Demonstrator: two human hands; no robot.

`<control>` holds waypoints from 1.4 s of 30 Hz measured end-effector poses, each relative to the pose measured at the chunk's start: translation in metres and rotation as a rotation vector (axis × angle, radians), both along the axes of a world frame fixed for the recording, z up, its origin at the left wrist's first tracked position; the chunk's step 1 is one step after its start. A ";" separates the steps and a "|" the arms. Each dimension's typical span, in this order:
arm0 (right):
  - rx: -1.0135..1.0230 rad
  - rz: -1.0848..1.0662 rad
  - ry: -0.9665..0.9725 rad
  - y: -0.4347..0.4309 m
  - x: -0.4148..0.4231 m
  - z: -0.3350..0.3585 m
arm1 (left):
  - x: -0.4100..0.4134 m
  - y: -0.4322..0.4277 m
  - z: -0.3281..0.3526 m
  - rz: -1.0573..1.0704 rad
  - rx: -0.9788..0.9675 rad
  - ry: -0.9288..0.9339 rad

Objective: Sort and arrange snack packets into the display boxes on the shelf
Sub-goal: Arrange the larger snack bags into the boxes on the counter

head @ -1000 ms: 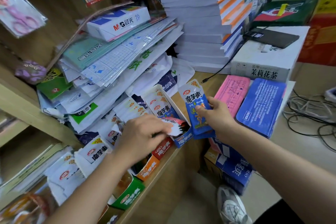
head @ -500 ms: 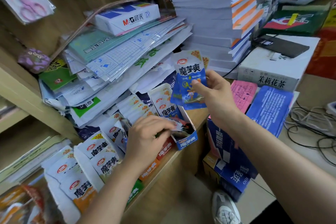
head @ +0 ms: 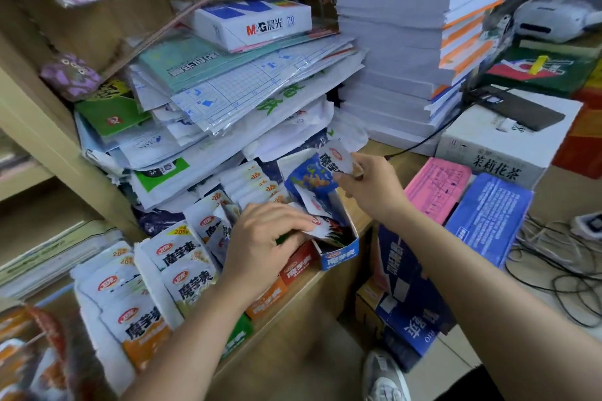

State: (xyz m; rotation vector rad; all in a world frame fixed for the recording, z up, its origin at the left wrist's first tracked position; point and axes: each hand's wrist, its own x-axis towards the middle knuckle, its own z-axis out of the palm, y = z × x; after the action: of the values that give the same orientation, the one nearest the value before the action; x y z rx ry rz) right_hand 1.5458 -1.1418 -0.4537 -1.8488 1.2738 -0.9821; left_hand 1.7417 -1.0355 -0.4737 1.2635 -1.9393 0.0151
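Observation:
A row of small display boxes stands along the shelf's front edge; the blue box [head: 338, 255] is at the right end, then a red box [head: 298, 265] and an orange box [head: 267, 299]. My right hand [head: 371, 185] grips blue-and-white snack packets [head: 321, 172] and holds them tilted over the back of the blue box. My left hand [head: 264, 238] presses down on a white packet [head: 317, 226] lying at the blue box's left side. More white packets [head: 185, 270] stand in the boxes to the left.
Behind the boxes lies a slumped heap of plastic-wrapped paper goods [head: 228, 101] and a tall paper stack [head: 397, 58]. Right of the shelf sit pink [head: 438, 185] and blue [head: 488, 218] packs, a white carton [head: 508, 140] and cables [head: 553, 254]. A shoe [head: 384, 378] shows below.
My right hand lifted the blue packets up from beside the blue box, then brought them down and left over its back. My left hand stayed on the packets at the box.

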 end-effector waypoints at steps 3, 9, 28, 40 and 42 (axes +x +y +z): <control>-0.128 -0.086 0.083 0.000 0.000 -0.001 | -0.001 0.000 0.000 0.006 0.008 0.021; -0.256 0.059 0.280 -0.002 0.002 0.011 | 0.001 -0.003 -0.003 0.061 -0.007 -0.036; -0.086 0.215 0.165 0.003 -0.003 -0.005 | 0.004 -0.011 -0.001 0.039 0.080 0.009; 0.239 0.154 0.007 -0.003 -0.019 -0.017 | 0.002 -0.025 0.010 0.008 -0.007 0.065; 0.380 0.225 -0.112 0.006 -0.037 -0.014 | 0.005 -0.030 0.016 0.036 0.021 0.168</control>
State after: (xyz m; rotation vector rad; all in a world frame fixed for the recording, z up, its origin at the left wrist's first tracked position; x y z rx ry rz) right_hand 1.5084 -1.1360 -0.4679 -1.5770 1.0716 -0.6594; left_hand 1.7471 -1.0655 -0.4573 1.2715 -1.7773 -0.0903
